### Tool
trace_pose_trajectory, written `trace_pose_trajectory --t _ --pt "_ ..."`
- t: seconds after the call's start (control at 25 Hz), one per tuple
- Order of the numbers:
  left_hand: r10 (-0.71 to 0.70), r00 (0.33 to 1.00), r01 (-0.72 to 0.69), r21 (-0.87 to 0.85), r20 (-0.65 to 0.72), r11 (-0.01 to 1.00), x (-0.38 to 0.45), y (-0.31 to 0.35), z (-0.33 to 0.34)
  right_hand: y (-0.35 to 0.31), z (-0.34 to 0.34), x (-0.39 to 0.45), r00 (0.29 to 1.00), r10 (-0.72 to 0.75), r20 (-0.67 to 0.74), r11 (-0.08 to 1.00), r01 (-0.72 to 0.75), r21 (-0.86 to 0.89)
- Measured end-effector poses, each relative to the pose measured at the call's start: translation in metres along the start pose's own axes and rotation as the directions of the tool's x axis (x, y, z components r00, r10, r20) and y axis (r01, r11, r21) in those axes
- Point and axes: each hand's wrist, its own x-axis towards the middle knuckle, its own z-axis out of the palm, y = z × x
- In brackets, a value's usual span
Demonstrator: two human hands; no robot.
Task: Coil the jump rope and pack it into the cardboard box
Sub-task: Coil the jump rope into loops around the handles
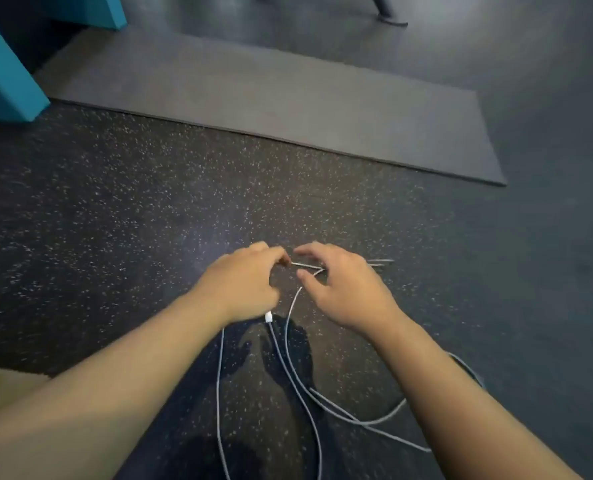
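Rope (298, 379) loops on floor beneath hands; left hand (246, 282) pinches it, right hand (343, 289) spread, just beside.

Left hand (243, 282) pinched on thin grey jump rope (297, 382); right hand (343, 289) spread just beside, fingers apart. Loose loops on speckled floor (115, 209), near grey mat (288, 95).

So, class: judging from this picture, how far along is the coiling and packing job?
Done: nothing tidy yet; the thin grey jump rope sprawls in loose loops on the speckled black rubber floor. In hand: the left hand pinches a strand while the right hand hovers open. Left: coiling and boxing; no cardboard box clearly shows.
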Motion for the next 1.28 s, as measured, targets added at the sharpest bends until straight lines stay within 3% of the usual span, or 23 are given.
trace_pose_trajectory --t 0.12,0.28,0.44,0.52,0.64,0.72,0.84,0.92,1.0,1.08,1.12,1.28 --pt "0.039 0.996 -0.059 0.283 0.077 0.957 0.037 -0.033 0.090 0.046 0.082 0.016 0.998 0.047 0.028 0.998 -0.046 -0.030" --pt "0.104 0.973 -0.209 0.596 0.207 0.775 0.074 -0.063 0.168 0.088 0.137 0.032 0.991 0.132 0.016 0.991 -0.132 -0.022" --pt "0.270 0.904 -0.427 0.662 0.332 0.616 0.082 -0.084 0.172 0.092 0.132 0.048 0.993 0.115 0.033 0.990 -0.112 -0.088" --pt "0.322 0.881 -0.472 0.679 0.346 0.562 0.081 -0.092 0.159 0.087 0.124 0.050 0.997 0.068 0.026 0.992 -0.065 -0.111" --pt "0.387 0.887 -0.459 0.583 0.253 0.670 0.080 -0.082 0.126 0.076 0.108 0.050 0.999 -0.004 0.034 0.988 0.009 -0.156" --pt "0.419 0.899 -0.425 0.480 0.125 0.767 0.079 -0.066 0.092 0.070 0.095 0.051 0.999 -0.041 0.012 0.985 0.042 -0.166" --pt "0.457 0.881 -0.378 0.397 -0.125 0.836 0.073 -0.038 0.026 0.055 0.063 0.059 0.997 -0.060 -0.046 0.990 0.053 -0.128" --pt "0.402 0.874 -0.316 0.309 -0.273 0.897 0.067 -0.024 -0.013 0.043 0.037 0.063 0.996 -0.042 -0.083 0.999 0.043 0.005" --pt "0.344 0.866 -0.289 0.196 -0.363 0.937 0.060 -0.019 -0.049 0.035 0.008 0.064 0.993 -0.006 -0.120 0.956 0.041 0.290" --pt "0.311 0.869 -0.296 0.099 -0.386 0.950 0.053 -0.019 -0.076 0.029 -0.021 0.057 0.985 0.005 -0.174 0.831 0.093 0.548" --pt "0.310 0.878 -0.309 0.064 -0.364 0.949 0.049 -0.016 -0.084 0.026 -0.035 0.052 0.978 -0.013 -0.206 0.810 0.131 0.572" --pt "0.428 0.850 -0.469 -0.073 -0.307 0.880 0.032 0.028 -0.102 -0.004 -0.082 0.039 0.903 -0.210 -0.375 0.874 0.345 0.342"
